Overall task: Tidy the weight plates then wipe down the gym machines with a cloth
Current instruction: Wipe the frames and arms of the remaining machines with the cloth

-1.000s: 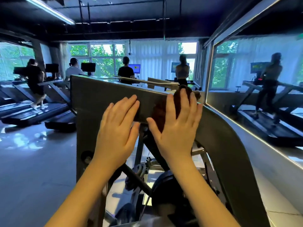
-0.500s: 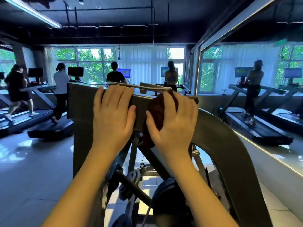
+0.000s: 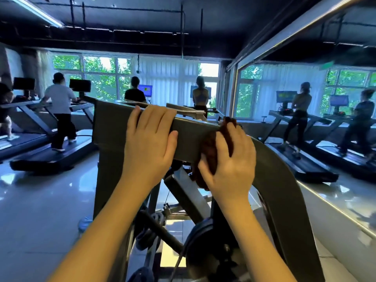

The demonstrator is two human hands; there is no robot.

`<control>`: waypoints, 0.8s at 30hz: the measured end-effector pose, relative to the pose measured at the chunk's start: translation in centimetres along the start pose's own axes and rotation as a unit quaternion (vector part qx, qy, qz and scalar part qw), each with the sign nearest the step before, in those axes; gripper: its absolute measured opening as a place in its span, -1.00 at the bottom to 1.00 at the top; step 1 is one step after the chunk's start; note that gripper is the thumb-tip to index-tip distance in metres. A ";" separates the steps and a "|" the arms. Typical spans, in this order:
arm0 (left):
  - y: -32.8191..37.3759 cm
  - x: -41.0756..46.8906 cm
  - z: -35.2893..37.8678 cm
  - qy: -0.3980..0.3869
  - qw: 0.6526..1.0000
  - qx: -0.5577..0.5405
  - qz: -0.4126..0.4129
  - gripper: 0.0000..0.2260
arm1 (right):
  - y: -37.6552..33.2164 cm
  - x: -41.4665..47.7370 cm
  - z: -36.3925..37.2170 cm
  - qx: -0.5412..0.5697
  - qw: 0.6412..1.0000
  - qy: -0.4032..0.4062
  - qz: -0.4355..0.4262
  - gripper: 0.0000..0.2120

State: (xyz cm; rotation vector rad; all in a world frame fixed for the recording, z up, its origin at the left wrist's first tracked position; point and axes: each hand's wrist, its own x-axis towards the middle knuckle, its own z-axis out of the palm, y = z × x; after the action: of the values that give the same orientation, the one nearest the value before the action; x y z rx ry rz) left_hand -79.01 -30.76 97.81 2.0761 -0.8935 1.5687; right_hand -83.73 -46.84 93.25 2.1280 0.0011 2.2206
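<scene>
Dim interior, bright daylight from far windows, glossy floor glare, bowed edges, slight motion blur.

Head view, close above machine frame

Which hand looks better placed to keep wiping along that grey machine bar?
The right hand, I'd say: it already presses the brown cloth against the grey frame bar, near the curve. The left hand holds no cloth and grips the bar's top edge, seemingly bracing.

Gripping the machine's grey top beam with left hand, pressing brown cloth against it with right hand.
</scene>
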 end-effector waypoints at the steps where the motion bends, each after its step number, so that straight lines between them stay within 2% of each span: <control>1: 0.0 0.0 0.0 0.001 1.000 -0.001 -0.001 -0.64 | 0.7 0.4 0.0 -0.009 1.000 0.005 -0.009 -0.62; 2: 0.0 0.0 0.0 0.001 1.000 -0.003 0.000 -0.64 | 1.3 1.2 0.1 -0.014 1.000 0.016 0.011 -0.64; 4: -0.2 0.0 0.1 -0.004 1.000 -0.007 0.004 -0.64 | 2.2 2.9 0.2 -0.007 0.991 0.049 0.123 -0.63; 6: -0.4 0.0 0.2 -0.003 1.000 -0.007 0.011 -0.63 | 1.7 3.7 0.3 0.027 0.967 0.080 0.241 -0.60; 7: -0.5 0.0 0.2 -0.001 1.000 -0.006 0.015 -0.63 | 0.6 3.6 0.5 0.049 0.958 0.087 0.268 -0.58; 9: -0.7 0.1 0.3 0.004 1.000 -0.004 0.025 -0.62 | -2.0 3.0 1.2 0.071 0.969 0.079 0.225 -0.56; 11: -1.0 0.2 0.3 0.005 0.999 -0.001 0.035 -0.62 | -3.3 2.3 1.7 0.069 0.990 0.045 0.111 -0.54; 13: -1.3 0.1 0.4 0.003 0.999 0.001 0.041 -0.61 | -2.0 1.9 1.5 0.052 0.998 0.010 0.039 -0.53; 14: -1.4 0.1 0.4 0.002 0.999 0.000 0.042 -0.60 | -0.8 1.5 1.2 0.041 0.998 0.008 0.042 -0.52; 16: -1.6 0.1 0.5 0.006 0.999 -0.002 0.047 -0.59 | 1.2 0.3 0.4 0.031 0.989 0.042 0.141 -0.51; 18: -1.7 0.0 0.7 0.013 0.998 -0.001 0.054 -0.59 | 1.1 -0.4 0.3 0.050 0.955 0.105 0.273 -0.52; 20: -1.7 0.1 0.9 0.023 0.998 0.007 0.061 -0.58 | -1.0 -0.3 1.4 0.068 0.932 0.143 0.327 -0.55; 22: -1.8 0.0 1.1 0.023 0.997 0.018 0.067 -0.57 | -3.0 0.1 2.2 0.077 0.947 0.129 0.284 -0.58; 24: -1.9 0.0 1.1 0.022 0.997 0.025 0.071 -0.57 | -2.4 -0.1 1.9 0.068 0.978 0.078 0.181 -0.59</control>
State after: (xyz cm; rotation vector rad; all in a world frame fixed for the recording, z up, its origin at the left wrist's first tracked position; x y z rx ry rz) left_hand -76.96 -30.13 97.60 2.0430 -1.0154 1.7185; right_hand -81.77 -44.58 93.07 2.1606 -0.2525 2.6556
